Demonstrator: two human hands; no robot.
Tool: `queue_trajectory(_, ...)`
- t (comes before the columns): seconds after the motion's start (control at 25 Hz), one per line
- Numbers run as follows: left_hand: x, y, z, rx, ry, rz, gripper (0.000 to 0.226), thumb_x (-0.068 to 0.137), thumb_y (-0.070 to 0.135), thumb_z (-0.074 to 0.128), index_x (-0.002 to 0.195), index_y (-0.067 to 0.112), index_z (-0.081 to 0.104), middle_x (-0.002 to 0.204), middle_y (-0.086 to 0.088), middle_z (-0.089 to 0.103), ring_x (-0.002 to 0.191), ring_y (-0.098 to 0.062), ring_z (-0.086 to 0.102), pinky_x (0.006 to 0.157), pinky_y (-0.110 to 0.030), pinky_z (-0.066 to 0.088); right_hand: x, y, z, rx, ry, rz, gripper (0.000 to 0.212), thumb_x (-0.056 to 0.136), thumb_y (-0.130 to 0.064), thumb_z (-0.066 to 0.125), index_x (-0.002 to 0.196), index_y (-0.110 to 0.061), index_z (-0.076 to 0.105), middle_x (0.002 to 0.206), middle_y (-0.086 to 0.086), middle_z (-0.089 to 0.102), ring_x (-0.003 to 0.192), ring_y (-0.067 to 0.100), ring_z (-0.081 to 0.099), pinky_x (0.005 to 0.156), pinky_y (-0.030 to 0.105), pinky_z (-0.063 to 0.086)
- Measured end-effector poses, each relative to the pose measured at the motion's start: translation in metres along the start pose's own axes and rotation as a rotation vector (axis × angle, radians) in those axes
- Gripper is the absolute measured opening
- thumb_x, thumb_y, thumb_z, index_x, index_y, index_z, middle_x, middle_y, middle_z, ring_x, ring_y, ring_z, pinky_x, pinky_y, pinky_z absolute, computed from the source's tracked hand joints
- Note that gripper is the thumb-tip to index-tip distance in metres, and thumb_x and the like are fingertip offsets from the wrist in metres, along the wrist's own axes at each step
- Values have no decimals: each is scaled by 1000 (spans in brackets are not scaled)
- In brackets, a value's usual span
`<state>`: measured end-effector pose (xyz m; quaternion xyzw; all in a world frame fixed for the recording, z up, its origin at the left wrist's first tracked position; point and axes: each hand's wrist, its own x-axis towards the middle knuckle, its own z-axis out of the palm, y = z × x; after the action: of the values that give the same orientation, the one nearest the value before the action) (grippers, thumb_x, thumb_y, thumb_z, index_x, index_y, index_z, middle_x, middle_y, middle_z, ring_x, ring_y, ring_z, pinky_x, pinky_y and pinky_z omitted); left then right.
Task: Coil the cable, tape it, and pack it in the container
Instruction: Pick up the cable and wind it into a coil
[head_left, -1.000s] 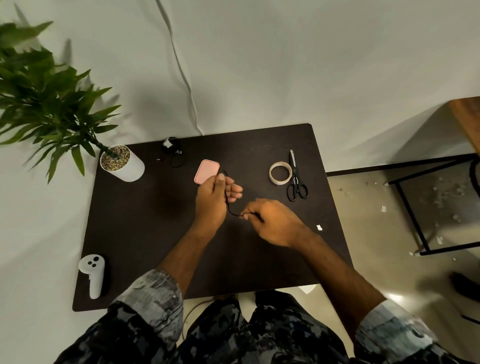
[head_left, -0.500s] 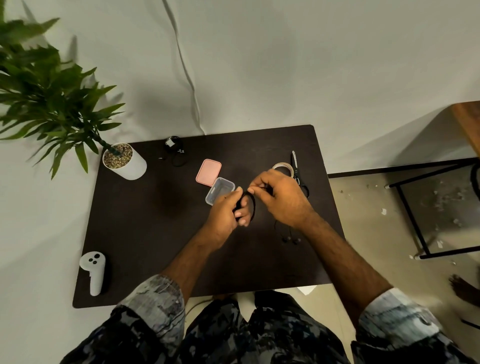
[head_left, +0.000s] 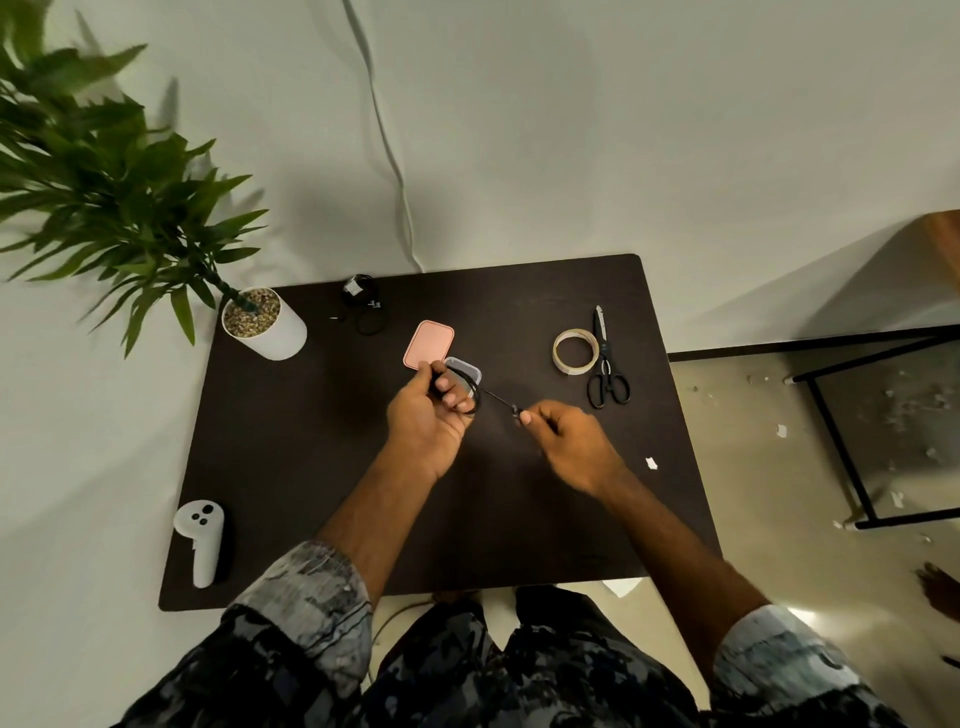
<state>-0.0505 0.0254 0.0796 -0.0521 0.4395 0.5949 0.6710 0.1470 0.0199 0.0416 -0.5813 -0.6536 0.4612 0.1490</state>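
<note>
A thin black cable (head_left: 493, 397) is stretched between my two hands above the dark table (head_left: 311, 467). My left hand (head_left: 428, 415) grips several loops of it wound round the fingers. My right hand (head_left: 566, 441) pinches the cable's free end and holds it taut to the right. Just behind my left hand sits a small clear container (head_left: 465, 368), partly hidden by the fingers, with its pink lid (head_left: 428, 344) lying beside it. A roll of tape (head_left: 574, 351) and black scissors (head_left: 605, 364) lie at the right rear.
Another coiled black cable (head_left: 363, 306) lies at the table's back edge. A potted plant (head_left: 262, 325) stands at the back left corner. A white controller (head_left: 200, 538) rests near the front left edge. A white scrap (head_left: 651, 463) lies at the right.
My right hand has swung from above the left hand's coil down and to the right, drawing the cable end out taut. My left hand keeps the loops.
</note>
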Motion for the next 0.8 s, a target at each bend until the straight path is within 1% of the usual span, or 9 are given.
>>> queue_trajectory(0.08,2,-3,1,65,91,139,36,112,24,35,89,12,60,64,0,57,49,-10,47,51,-24,39,-7,-13,1,-199,-112,-92,24,107,-44,49,89,-30,56,71,-6,61,65,12,58,61,34,45)
queue_trajectory(0.2,4,-12,0,320,146,346,34,112,17,35,92,11,62,74,-4,68,57,-11,62,59,-27,50,-16,-41,0,-387,-199,-259,25,107,-49,48,102,-27,59,79,-9,58,71,13,57,63,33,42)
queue_trajectory(0.32,4,-17,-2,704,102,508,33,112,15,35,94,9,62,81,-7,73,65,-11,71,63,-27,58,-18,-60,-7,-409,-193,-363,24,105,-46,51,106,-24,61,88,-7,62,78,14,58,69,35,48)
queue_trajectory(0.44,-2,-20,-6,1071,-4,568,31,111,19,40,99,5,66,87,-8,74,77,-14,73,71,-28,59,-13,-70,-18,-405,-174,-429,15,104,-36,54,102,-25,63,92,-8,64,83,14,61,75,39,53)
queue_trajectory(0.52,-7,-22,-7,1195,-84,549,32,110,19,43,94,3,66,83,-8,69,73,-8,67,66,-24,52,-7,-73,-28,-410,-151,-442,10,101,-34,57,94,-31,62,89,-14,62,82,10,60,75,38,54)
queue_trajectory(0.56,-11,-23,-4,1167,-106,491,33,110,16,43,91,0,65,77,-7,65,65,-2,63,61,-21,49,-3,-74,-33,-403,-137,-449,10,100,-36,59,90,-34,61,88,-16,64,82,8,61,75,37,55)
queue_trajectory(0.6,-14,-24,-1,1116,-129,417,34,110,14,42,89,-2,63,71,-6,62,57,-2,61,57,-19,48,0,-74,-38,-393,-120,-452,11,99,-38,61,89,-36,60,87,-16,65,80,6,62,74,35,55)
queue_trajectory(0.72,-11,-26,-3,979,-256,235,41,109,25,39,81,3,60,54,-3,53,45,-14,49,50,-31,41,10,-73,-52,-356,-63,-422,17,96,-45,69,91,-31,61,77,-15,60,72,4,58,67,30,53)
queue_trajectory(0.8,-9,-25,-5,956,-303,121,50,111,31,36,73,8,57,48,0,42,42,-15,38,48,-30,32,17,-69,-58,-280,-29,-386,19,94,-43,73,91,-28,62,72,-14,58,66,4,56,63,26,50)
